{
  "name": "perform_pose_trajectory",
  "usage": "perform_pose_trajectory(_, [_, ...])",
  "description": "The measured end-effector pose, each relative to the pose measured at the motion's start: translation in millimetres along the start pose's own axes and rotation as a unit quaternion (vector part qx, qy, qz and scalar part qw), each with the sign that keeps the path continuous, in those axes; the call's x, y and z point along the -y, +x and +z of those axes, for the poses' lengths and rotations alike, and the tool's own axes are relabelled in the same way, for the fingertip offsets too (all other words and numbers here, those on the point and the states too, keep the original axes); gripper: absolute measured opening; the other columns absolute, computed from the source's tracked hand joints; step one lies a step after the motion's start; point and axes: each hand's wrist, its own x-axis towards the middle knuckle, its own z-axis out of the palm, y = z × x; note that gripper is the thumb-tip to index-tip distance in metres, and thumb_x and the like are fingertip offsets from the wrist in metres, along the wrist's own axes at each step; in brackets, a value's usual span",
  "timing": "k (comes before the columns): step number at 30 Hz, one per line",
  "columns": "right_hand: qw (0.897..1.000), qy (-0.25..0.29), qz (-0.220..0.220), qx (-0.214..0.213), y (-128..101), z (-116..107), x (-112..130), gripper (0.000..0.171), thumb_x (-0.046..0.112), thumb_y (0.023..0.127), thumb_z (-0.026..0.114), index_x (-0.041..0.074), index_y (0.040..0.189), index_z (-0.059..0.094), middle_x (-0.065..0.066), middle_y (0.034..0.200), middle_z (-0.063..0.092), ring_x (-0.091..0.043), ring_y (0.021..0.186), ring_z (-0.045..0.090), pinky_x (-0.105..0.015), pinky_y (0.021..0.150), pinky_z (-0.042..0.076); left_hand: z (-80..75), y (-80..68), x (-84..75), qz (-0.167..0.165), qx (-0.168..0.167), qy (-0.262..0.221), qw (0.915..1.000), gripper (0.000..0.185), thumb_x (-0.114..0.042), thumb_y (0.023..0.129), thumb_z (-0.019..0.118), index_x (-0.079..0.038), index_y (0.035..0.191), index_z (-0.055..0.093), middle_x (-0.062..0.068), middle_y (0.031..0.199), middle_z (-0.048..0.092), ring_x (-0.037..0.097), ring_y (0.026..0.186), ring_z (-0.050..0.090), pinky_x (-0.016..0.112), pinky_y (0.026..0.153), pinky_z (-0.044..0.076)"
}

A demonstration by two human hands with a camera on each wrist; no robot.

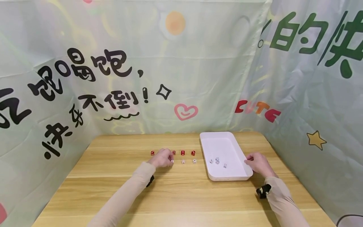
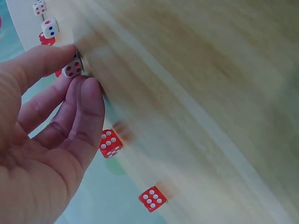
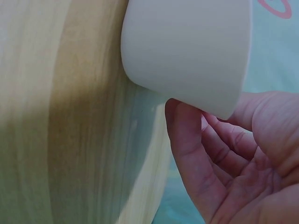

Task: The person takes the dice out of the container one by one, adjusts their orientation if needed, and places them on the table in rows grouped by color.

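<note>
My left hand (image 1: pixel 162 158) pinches a white die (image 2: pixel 72 69) between thumb and fingertips, close over the wooden table. To its right, two more white dice (image 1: pixel 183 161) stand in a line. Behind them runs a row of several red dice (image 1: pixel 182 153), part of it covered by the left hand in the head view. In the left wrist view, two red dice (image 2: pixel 111 142) show beside the fingers. My right hand (image 1: pixel 259 164) grips the right side wall of the white tray (image 1: pixel 246 170), thumb at the rim and fingers against the outside. Several white dice (image 1: pixel 217 160) lie inside the tray.
The wooden table (image 1: pixel 181 201) meets a printed cloth (image 1: pixel 153 72) at its back, and more cloth (image 1: pixel 326 126) hangs along the right. A black wrist camera (image 1: pixel 263 191) is strapped to the right wrist.
</note>
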Motion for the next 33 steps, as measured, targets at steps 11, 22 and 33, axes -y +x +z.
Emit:
perform_pose_trajectory(11, [1.0, 0.003, -0.003, -0.001, 0.3, -1.7, 0.7, 0.014, 0.008, 0.087, 0.065, -0.006, 0.09, 0.067, -0.013, 0.081, 0.065, -0.021, 0.072, 0.056, -0.03, 0.062, 0.045, -7.8, 0.0, -3.1, 0.0, -0.01, -0.02, 0.9998, 0.016, -0.015, 0.079, 0.08, -0.008, 0.091, 0.073, -0.001, 0.086, 0.069, 0.011, 0.076, 0.061, 0.031, 0.074, 0.053])
perform_pose_trajectory(22, [1.0, -0.005, -0.008, -0.006, 0.9, -1.7, 3.9, 0.014, 0.008, 0.087, 0.066, -0.005, 0.089, 0.068, -0.012, 0.081, 0.066, -0.021, 0.072, 0.057, -0.031, 0.062, 0.046, -8.1, 6.9, -30.2, 0.033, -0.071, -0.012, 0.9969, 0.022, -0.025, 0.091, 0.069, -0.01, 0.074, 0.072, -0.006, 0.062, 0.063, 0.006, 0.052, 0.05, 0.023, 0.055, 0.042])
perform_pose_trajectory(33, [1.0, 0.0, -0.009, -0.005, -2.9, 0.2, 1.6, 0.014, 0.007, 0.087, 0.065, -0.006, 0.089, 0.067, -0.014, 0.082, 0.067, -0.022, 0.072, 0.057, -0.031, 0.062, 0.046, 12.8, 15.8, -60.0, 0.054, -0.073, -0.03, 0.9954, 0.023, -0.026, 0.09, 0.069, -0.009, 0.075, 0.073, -0.007, 0.062, 0.063, 0.004, 0.053, 0.05, 0.021, 0.055, 0.042])
